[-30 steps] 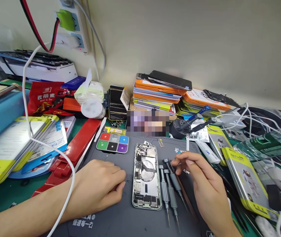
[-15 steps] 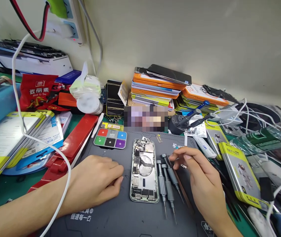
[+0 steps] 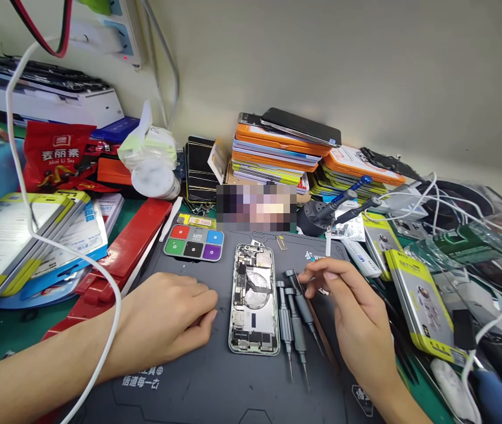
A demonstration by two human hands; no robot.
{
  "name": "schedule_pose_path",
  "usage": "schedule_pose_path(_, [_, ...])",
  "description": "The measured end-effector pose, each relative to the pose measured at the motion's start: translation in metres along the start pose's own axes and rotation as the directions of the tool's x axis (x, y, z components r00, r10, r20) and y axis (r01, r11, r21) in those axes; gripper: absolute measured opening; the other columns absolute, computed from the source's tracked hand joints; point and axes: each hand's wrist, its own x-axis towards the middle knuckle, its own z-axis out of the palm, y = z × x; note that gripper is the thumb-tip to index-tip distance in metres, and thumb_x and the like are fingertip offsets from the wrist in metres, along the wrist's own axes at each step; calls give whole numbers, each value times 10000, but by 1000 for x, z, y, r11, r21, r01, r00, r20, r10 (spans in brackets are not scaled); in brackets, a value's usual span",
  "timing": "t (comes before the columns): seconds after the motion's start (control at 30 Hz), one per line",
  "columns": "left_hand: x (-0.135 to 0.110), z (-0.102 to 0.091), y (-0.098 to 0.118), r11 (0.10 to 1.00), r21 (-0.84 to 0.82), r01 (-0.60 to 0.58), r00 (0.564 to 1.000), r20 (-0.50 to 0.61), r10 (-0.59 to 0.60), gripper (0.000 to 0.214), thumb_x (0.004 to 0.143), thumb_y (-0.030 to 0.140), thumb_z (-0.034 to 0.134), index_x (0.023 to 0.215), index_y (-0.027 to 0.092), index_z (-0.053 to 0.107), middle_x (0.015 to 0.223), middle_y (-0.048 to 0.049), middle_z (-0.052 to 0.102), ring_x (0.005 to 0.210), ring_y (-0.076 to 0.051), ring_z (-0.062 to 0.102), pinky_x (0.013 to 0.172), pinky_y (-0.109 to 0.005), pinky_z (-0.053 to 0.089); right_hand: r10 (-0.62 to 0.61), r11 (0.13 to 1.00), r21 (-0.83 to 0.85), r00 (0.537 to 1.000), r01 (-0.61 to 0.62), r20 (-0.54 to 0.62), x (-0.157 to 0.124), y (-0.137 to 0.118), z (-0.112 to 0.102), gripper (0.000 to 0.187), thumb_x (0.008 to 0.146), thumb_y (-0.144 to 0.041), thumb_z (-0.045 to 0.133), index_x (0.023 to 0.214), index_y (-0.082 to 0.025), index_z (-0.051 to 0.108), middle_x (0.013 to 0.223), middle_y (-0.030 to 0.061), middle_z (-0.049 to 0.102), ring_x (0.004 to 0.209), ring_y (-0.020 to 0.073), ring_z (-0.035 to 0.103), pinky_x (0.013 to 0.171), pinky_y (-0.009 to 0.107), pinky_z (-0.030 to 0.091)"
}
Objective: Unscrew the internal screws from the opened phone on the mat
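An opened phone (image 3: 241, 335) lies on the dark work mat (image 3: 202, 388), its internal parts and a round coil showing. Left of it, my left hand (image 3: 180, 312) rests on the mat with fingers curled under and nothing visible in them. Three grey screwdrivers lie along the phone's right side; the rightmost screwdriver (image 3: 303, 306) is closest to my right hand (image 3: 361, 312). That hand is loosely bent, its fingers partly apart, with the fingertips close to the screwdriver's top end. Whether they touch it I cannot tell. A thin brown stick (image 3: 325, 337) lies beside it.
A tray with coloured squares (image 3: 193, 250) sits behind my left hand. At the back stand a screwdriver holder (image 3: 315, 219) and stacked boxes (image 3: 277, 147). A red tool (image 3: 138, 241) lies left; battery boxes (image 3: 425, 306) and a bottle (image 3: 466, 244) lie right. A white cable (image 3: 116, 321) crosses my left forearm.
The whole view has shifted slightly, so things appear a little further left and up. Both hands keep nearly the same pose, and the phone and screwdrivers stay in place.
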Motion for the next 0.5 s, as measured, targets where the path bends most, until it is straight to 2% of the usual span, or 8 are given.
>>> schedule_pose_path(0.5, [-2,0,0,1000,0,3,1000,-6,-3,262,1048,172,417,797,244,429,702,58,576,617,-165,533,623,-352,343,-38,999,5,999,38,9,0,1,-1,229,1080,-290,569,1026,-308,791,909,-12,774,763,140,658,727,234,530])
